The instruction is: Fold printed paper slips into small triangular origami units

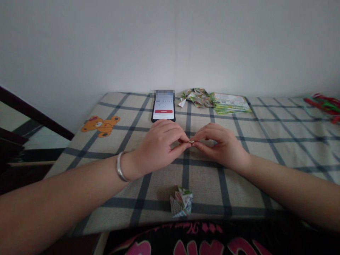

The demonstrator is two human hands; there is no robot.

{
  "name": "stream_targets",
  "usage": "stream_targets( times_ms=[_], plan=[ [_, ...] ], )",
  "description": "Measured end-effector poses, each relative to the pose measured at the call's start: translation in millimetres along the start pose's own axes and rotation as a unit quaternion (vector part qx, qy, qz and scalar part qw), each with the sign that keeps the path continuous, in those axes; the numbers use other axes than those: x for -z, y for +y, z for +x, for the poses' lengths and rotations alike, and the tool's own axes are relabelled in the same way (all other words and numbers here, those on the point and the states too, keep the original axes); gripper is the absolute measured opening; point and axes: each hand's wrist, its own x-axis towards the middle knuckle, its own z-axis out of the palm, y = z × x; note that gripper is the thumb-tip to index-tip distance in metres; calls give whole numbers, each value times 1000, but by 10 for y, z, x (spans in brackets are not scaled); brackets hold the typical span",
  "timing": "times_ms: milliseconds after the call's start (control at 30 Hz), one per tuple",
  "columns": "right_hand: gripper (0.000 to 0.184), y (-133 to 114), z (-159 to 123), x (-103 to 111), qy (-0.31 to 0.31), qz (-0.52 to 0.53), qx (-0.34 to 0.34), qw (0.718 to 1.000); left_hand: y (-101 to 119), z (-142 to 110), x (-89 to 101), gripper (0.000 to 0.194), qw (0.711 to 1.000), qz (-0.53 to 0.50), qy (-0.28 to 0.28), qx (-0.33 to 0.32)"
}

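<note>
My left hand [167, 141] and my right hand [220, 143] meet over the middle of the table, thumb and forefinger pinched on each side. Between the fingertips is a small folded paper piece [191, 142], mostly hidden by the fingers. Closer to me, an origami unit of interlocked printed paper [182, 202] stands near the table's front edge, apart from both hands. At the back lies a pile of folded paper pieces [198, 97], beside a stack of flat printed paper sheets [231, 102].
A phone [164, 106] with a running timer lies behind my left hand. The checked tablecloth [138, 209] has a bear picture [101, 125] at the left. Red and green items [324, 104] lie at the far right. A wall [170, 46] bounds the table's back.
</note>
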Motion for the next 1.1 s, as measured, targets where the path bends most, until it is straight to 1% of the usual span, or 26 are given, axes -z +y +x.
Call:
stream_targets(
  times_ms=[133, 300, 600, 767, 967, 1100],
  plan=[
    [5, -21, -9, 11, -10, -5, 17, 1000, -19, -2, -9, 12, 1000, -7, 6, -21],
    [5, -27, -8, 22, -31, -2, 19, 999, -24, -9, -21, 12, 999, 5, -15, -34],
    [4, 1, -21, 1, -33, -8, 16, 999, 1, -16, -11, 10, 999, -27, -46, 6],
    [6, -7, -24, 19, -41, -12, 18, 999, 2, -21, 0, 5, 999, -22, -35, -9],
    [8, 6, -15, 27, -34, -10, 23, 999, -21, -14, 7, 3, 997, -57, -44, 21],
    [11, -2, -13, 29, -34, -5, 20, 999, -23, -3, 9, 5, 996, -68, -49, 39]
  ],
)
